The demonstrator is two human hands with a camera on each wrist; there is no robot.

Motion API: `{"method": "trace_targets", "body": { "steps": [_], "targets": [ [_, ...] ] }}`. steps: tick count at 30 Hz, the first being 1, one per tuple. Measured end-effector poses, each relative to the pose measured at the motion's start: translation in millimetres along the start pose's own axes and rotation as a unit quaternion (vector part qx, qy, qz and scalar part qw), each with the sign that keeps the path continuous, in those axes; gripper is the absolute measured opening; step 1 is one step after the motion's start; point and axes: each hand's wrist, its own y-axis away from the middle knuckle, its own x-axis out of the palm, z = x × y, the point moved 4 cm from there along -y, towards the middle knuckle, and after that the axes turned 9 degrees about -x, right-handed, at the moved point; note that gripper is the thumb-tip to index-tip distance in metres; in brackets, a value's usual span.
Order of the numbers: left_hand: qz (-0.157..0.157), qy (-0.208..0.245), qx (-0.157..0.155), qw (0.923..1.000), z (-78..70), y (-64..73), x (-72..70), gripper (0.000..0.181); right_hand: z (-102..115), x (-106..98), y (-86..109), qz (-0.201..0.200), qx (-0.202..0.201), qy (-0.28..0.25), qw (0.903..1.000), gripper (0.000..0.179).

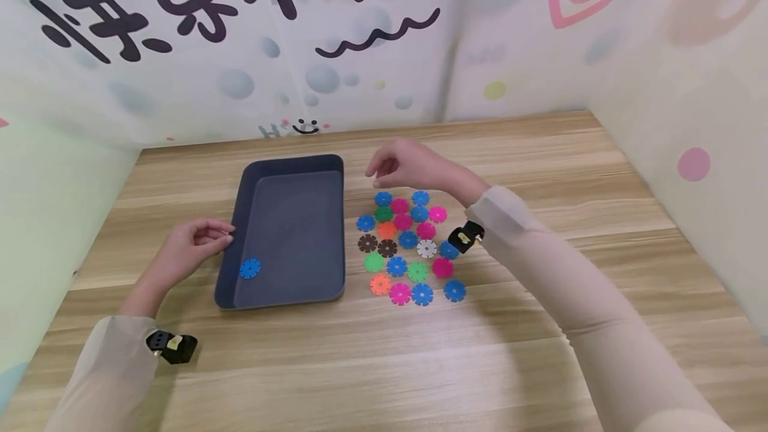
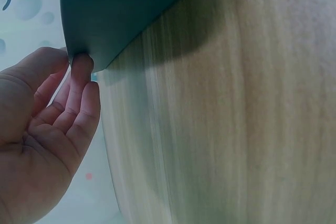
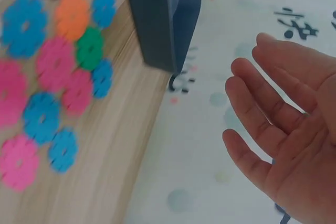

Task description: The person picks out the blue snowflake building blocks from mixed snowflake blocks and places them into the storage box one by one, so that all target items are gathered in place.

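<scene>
My left hand [image 1: 191,245] pinches the left rim of a dark grey rectangular tray [image 1: 339,232]. Thumb and index finger meet at the tray edge [image 2: 100,30] in the left wrist view. One blue notched plastic disc [image 1: 250,268] lies inside the tray, near its front left corner. To the right of the tray, my right hand [image 1: 408,164] hovers past the far side of the loose discs. Its fingers [image 3: 257,119] are loosely bent with nothing between them. The nearest pieces are a blue disc [image 1: 383,199] and a pink disc [image 1: 399,206].
Several notched discs in blue, pink, green, orange, brown and white [image 1: 427,249] lie spread on the wooden table [image 1: 384,365] right of the tray. A printed wall sheet [image 1: 384,92] stands along the table's back edge, with side walls left and right.
</scene>
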Motion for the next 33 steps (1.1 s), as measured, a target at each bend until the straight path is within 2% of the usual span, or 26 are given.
{"method": "trace_targets", "body": {
  "steps": [6,16,24,33],
  "targets": [
    [-0.002,-0.002,-0.004,1.0,-0.5,0.9,0.2,0.026,-24.7,-6.4,20.2,-0.011,0.018,0.005,0.9998,0.018],
    [-0.007,-0.008,-0.006,0.9999,-0.2,1.6,0.6,0.026,-65.8,-4.3,46.1,-0.028,0.068,-0.027,0.9969,0.02],
    [-0.002,-0.007,-0.007,0.9999,-2.4,2.5,-0.5,0.027,-97.7,-2.6,54.1,-0.054,0.133,-0.058,0.988,0.023],
    [0.001,-0.008,-0.01,0.9999,-0.4,0.6,-0.4,0.028,-119.1,3.7,50.4,-0.037,0.164,-0.101,0.9806,0.026]
  ]
}}
